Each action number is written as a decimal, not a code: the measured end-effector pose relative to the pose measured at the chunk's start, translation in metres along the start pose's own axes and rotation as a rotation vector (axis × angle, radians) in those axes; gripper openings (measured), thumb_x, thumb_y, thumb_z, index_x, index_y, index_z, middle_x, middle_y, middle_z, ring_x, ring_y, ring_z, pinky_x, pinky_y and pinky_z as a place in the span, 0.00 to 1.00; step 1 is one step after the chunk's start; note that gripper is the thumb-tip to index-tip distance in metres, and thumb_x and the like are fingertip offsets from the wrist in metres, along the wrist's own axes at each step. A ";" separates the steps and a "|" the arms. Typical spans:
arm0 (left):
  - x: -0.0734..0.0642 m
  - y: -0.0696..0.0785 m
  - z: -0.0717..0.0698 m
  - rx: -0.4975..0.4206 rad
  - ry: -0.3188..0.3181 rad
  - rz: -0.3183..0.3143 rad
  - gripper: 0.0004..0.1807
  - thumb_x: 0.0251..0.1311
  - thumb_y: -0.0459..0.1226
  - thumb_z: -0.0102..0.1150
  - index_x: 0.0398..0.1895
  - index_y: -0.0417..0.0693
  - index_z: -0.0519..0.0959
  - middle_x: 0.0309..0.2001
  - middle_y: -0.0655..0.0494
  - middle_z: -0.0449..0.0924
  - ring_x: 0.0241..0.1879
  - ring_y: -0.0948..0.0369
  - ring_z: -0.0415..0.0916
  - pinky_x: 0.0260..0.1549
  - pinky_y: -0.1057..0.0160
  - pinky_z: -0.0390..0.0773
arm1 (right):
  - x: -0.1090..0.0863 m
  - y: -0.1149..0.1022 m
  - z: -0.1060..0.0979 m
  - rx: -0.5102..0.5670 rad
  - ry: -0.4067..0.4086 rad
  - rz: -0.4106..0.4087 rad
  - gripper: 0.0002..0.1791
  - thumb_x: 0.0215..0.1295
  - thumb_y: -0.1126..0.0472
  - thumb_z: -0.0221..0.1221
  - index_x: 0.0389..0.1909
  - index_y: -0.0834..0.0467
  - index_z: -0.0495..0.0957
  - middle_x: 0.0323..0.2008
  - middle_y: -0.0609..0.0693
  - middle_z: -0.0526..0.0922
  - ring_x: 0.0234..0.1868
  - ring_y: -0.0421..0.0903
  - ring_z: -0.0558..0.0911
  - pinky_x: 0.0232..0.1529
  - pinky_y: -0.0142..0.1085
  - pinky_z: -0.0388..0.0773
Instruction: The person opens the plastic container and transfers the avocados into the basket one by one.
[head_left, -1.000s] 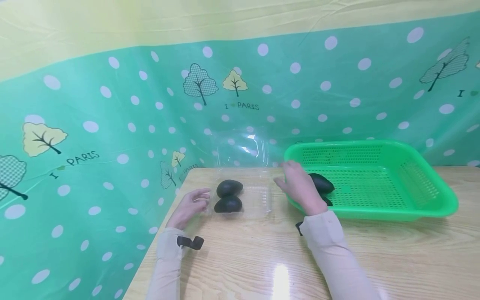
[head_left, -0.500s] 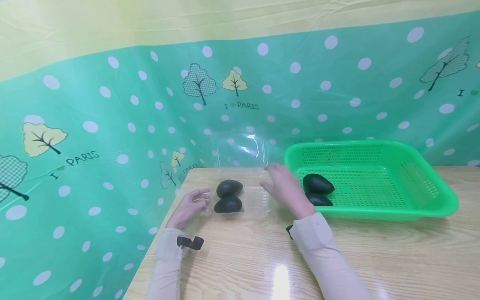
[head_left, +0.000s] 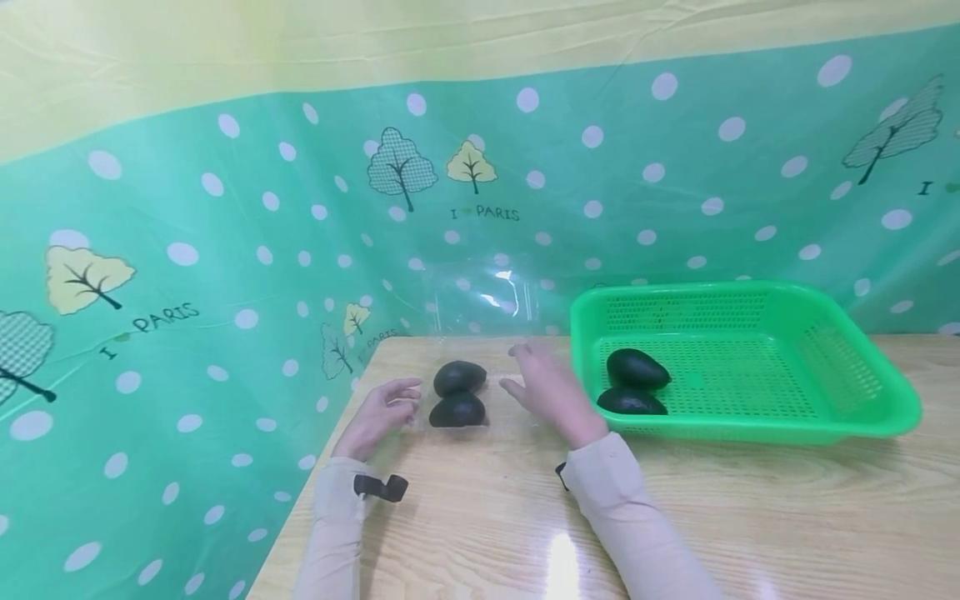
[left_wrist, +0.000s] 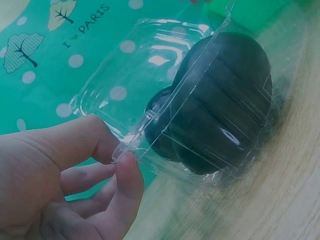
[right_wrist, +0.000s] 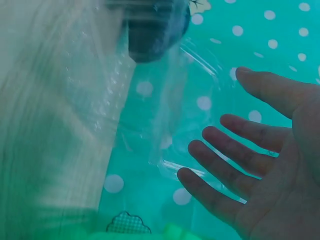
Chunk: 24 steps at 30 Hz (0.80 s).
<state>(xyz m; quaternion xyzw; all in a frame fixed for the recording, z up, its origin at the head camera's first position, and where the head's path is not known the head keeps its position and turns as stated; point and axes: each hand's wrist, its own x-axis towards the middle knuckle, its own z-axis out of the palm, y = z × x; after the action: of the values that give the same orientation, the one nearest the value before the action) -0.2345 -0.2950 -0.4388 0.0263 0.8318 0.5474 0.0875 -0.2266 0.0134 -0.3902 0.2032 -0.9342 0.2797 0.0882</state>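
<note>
A clear plastic clamshell box [head_left: 513, 417] stands on the table with its lid [head_left: 480, 300] raised at the back. Two dark avocados, a rear one [head_left: 459, 377] and a front one [head_left: 457, 410], lie side by side in its left half. My left hand [head_left: 381, 415] pinches the box's left rim between thumb and finger, as the left wrist view shows close up. Over the right part of the box hovers my right hand [head_left: 551, 392], fingers spread and holding nothing in the right wrist view.
To the right sits a green perforated basket [head_left: 757, 429]. Inside it, at the left end, are two more avocados, one behind [head_left: 636, 369] and one in front [head_left: 632, 402]. A green dotted curtain [head_left: 300, 167] hangs behind and left of the wooden table [head_left: 495, 517].
My right hand has moved left, from the basket's left edge to above the box, uncovering the basket's avocados. The left hand has stayed at the box's rim.
</note>
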 end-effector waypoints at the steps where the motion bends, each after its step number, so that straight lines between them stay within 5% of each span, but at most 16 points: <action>1: 0.000 0.000 0.000 0.006 0.000 0.000 0.34 0.58 0.29 0.56 0.71 0.42 0.66 0.63 0.37 0.72 0.55 0.44 0.76 0.49 0.59 0.81 | 0.000 -0.001 0.003 0.000 -0.007 -0.001 0.28 0.67 0.52 0.62 0.61 0.64 0.72 0.58 0.61 0.77 0.59 0.58 0.77 0.60 0.49 0.76; 13: 0.000 0.002 0.001 -0.015 -0.004 -0.014 0.34 0.57 0.28 0.55 0.71 0.42 0.66 0.64 0.37 0.70 0.56 0.44 0.75 0.48 0.61 0.80 | 0.005 -0.011 0.025 -0.011 -0.041 -0.011 0.27 0.65 0.49 0.63 0.59 0.63 0.74 0.55 0.60 0.78 0.57 0.57 0.78 0.57 0.49 0.78; 24: -0.003 0.003 0.002 0.005 0.004 -0.006 0.33 0.58 0.29 0.56 0.70 0.43 0.67 0.63 0.39 0.72 0.59 0.45 0.74 0.51 0.59 0.80 | 0.007 -0.017 0.045 0.084 -0.101 0.036 0.28 0.67 0.49 0.61 0.60 0.64 0.74 0.59 0.59 0.75 0.59 0.56 0.76 0.59 0.51 0.76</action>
<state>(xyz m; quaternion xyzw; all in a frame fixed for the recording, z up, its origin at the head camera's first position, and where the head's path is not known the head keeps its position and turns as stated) -0.2312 -0.2925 -0.4361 0.0231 0.8333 0.5453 0.0873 -0.2274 -0.0269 -0.4171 0.2037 -0.9285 0.3094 0.0271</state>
